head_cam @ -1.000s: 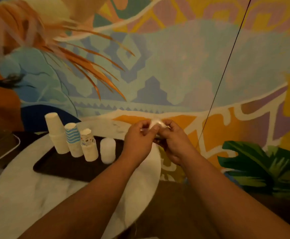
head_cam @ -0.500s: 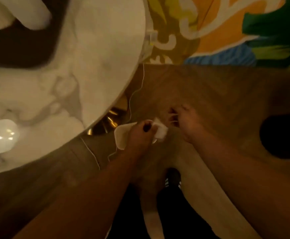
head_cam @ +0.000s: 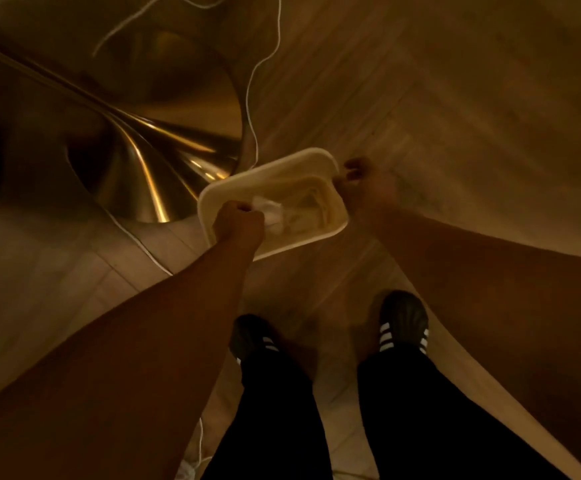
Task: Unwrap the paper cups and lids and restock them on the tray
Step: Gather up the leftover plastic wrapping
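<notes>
I am looking straight down at the floor, so the tray, cups and lids are out of view. A cream rectangular bin stands on the wooden floor with crumpled wrapping inside. My left hand is over the bin's left side and grips a crumpled white wrapper, held just inside the rim. My right hand hovers at the bin's right rim with loosely curled fingers and nothing visible in it; its thumb is at or very near the rim.
The table's flared golden base stands just left of the bin. A thin white cable runs across the floor between them. My two black shoes with white stripes are below the bin.
The view dropped from the table and tray to the floor. Both hands went down to the bin. The left hand carried the wrapper over it, and the right hand let go and moved to the rim.
</notes>
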`<state>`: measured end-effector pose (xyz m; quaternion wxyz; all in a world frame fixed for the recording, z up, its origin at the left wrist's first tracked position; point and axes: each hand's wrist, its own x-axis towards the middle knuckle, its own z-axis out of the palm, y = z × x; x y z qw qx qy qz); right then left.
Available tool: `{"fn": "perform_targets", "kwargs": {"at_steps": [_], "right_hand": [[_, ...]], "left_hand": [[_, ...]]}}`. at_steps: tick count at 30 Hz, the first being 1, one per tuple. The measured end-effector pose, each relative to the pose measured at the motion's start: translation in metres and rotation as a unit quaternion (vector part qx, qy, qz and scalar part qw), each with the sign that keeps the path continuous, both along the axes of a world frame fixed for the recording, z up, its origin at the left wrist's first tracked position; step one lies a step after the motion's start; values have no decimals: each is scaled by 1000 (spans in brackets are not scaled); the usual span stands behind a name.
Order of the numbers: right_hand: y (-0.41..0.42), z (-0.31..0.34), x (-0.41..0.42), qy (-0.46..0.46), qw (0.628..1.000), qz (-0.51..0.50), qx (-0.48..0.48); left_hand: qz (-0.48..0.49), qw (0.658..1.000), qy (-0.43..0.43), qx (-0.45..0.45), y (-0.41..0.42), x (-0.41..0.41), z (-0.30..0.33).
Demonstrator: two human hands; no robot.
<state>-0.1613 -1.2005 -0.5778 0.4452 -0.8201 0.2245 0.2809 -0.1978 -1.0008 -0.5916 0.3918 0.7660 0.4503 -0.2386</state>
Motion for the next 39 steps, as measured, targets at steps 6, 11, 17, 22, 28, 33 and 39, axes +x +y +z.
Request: {"fn": "perform_targets", "kwargs": {"at_steps": [6, 11, 17, 22, 28, 33, 39], "right_hand": [[5, -27, 2, -45, 993, 72, -78], [7, -30, 1, -56, 992, 73, -86], [7, 3, -2, -58, 992, 52, -100], [16, 96, -12, -90, 988, 62, -107], [28, 247, -28, -115, 978, 145, -100], [56, 363, -34, -167, 949, 256, -79], [114, 453, -44, -262, 904, 337, -10]], "left_hand": [[-47, 998, 25, 15, -5, 5, -52], [25, 996, 67, 53, -2, 7, -41], [7, 1000, 23, 15, 5, 6, -1], [-186, 982, -28, 19, 2, -12, 102], [-303, 947, -97, 42, 5, -31, 266], [-358, 927, -82, 79, 15, -51, 386], [-406, 901, -112, 103, 56, -71, 484]]}}
